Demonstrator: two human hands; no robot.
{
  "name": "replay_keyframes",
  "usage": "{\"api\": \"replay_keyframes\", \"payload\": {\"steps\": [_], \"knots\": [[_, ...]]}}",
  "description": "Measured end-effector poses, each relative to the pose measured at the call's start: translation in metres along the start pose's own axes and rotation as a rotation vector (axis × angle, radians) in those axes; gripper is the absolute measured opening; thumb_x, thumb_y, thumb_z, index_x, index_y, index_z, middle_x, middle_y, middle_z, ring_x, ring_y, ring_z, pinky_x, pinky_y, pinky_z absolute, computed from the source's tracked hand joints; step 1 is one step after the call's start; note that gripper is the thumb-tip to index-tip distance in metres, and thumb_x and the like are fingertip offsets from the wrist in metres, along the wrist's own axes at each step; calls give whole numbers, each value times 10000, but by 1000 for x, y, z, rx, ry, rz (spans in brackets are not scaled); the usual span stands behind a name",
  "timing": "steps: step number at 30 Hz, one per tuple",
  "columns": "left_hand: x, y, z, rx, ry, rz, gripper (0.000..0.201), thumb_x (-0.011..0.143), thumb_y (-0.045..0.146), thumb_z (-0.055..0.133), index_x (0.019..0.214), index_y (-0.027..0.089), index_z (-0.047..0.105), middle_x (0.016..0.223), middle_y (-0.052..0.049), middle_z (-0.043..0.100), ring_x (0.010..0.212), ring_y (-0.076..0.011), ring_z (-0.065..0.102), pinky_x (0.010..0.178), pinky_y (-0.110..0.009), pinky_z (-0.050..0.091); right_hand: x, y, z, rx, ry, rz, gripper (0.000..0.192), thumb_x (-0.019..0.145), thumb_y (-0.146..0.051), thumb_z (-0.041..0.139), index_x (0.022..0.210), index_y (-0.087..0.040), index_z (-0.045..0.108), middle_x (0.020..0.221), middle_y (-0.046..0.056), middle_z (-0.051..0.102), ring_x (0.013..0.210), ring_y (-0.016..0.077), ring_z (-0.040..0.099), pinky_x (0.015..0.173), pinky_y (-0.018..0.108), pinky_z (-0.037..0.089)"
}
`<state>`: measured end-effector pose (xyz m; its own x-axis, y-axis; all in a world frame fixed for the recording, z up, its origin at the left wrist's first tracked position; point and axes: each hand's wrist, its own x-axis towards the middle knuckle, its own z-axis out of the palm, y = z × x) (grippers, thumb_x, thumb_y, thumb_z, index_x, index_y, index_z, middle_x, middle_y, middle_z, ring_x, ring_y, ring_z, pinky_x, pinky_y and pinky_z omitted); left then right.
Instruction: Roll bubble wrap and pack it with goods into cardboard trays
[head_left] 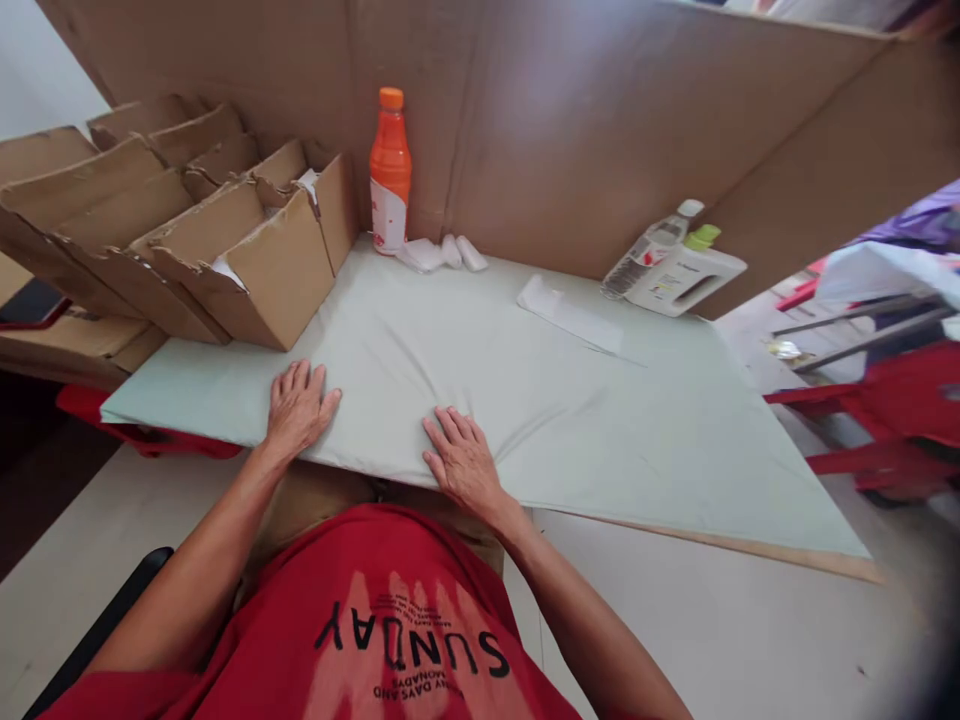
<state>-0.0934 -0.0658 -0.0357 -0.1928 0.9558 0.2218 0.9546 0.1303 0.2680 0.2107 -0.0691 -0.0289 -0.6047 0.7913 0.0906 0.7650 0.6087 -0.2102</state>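
While both palms press flat with fingers spread and gripping nothing, the left hand (296, 408) and right hand (465, 462) smooth the pale cloth (525, 400) over the desk's near edge, cardboard boxes (225, 240) and an orange bottle (390, 170) behind.

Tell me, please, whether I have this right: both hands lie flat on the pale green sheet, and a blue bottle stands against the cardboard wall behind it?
Not quite: the head view shows the bottle is orange, not blue. The left hand and right hand do lie flat on the pale green sheet, and it stands against the cardboard wall.
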Motion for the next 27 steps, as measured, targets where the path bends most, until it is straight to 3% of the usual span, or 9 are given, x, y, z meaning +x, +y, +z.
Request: {"api": "replay_keyframes", "payload": {"steps": [3,7,10,13,17,21,24,27], "knots": [[-8,3,-3,176,-70,-1,635,980,408,333,1479,35,457,1575,-269,396,1484,-409,314,1183,-598,226,-3,-1,-2,-4,-3,-15,504,1014,-380,508,1480,-190,520,1596,127,435,1495,297,353,1222,487,270],[-12,3,-5,228,-111,-13,645,992,429,290,1495,58,449,1588,-251,391,1483,-415,319,1164,-631,241,1,14,-4,38,-10,-64,513,1006,-438,518,1459,-200,544,1594,124,438,1483,274,371,1205,440,299],[-13,4,-6,236,-112,-14,660,987,436,280,1498,56,449,1588,-254,389,1482,-419,323,1159,-645,246,11,61,-12,-19,36,130,501,1021,-448,471,1468,-232,532,1596,101,442,1471,245,395,1177,406,335],[-14,4,-5,233,-114,-27,667,982,447,268,1487,60,470,1584,-258,395,1481,-414,333,1161,-651,247,1,139,-33,-116,92,448,519,1017,-405,457,1472,-161,512,1585,158,444,1464,292,400,1177,462,324],[-16,-4,3,240,-77,-13,713,970,517,200,1490,109,468,1585,-215,419,1480,-388,355,1162,-634,277,-72,246,-74,-188,131,837,554,1002,-367,421,1453,-54,495,1561,241,440,1448,349,402,1164,503,321],[-17,-15,14,244,-1,8,765,938,605,130,1535,208,397,1600,-125,426,1472,-376,378,1151,-634,313,-168,307,-104,-228,128,1177,586,991,-399,321,1395,-36,542,1455,308,516,1359,407,484,1061,558,392],[-17,-12,14,242,-7,13,738,949,592,163,1542,214,389,1599,-122,430,1480,-371,373,1165,-621,306,-223,337,-102,-235,114,1341,655,966,-459,258,1350,-44,589,1335,348,572,1280,443,534,970,572,411],[-16,-2,7,249,-55,-7,731,972,549,182,1492,117,460,1580,-200,431,1481,-378,371,1177,-609,293,-266,373,-78,-345,163,1317,712,936,-544,194,1377,-151,591,1225,330,616,1220,427,562,906,566,410]]}}
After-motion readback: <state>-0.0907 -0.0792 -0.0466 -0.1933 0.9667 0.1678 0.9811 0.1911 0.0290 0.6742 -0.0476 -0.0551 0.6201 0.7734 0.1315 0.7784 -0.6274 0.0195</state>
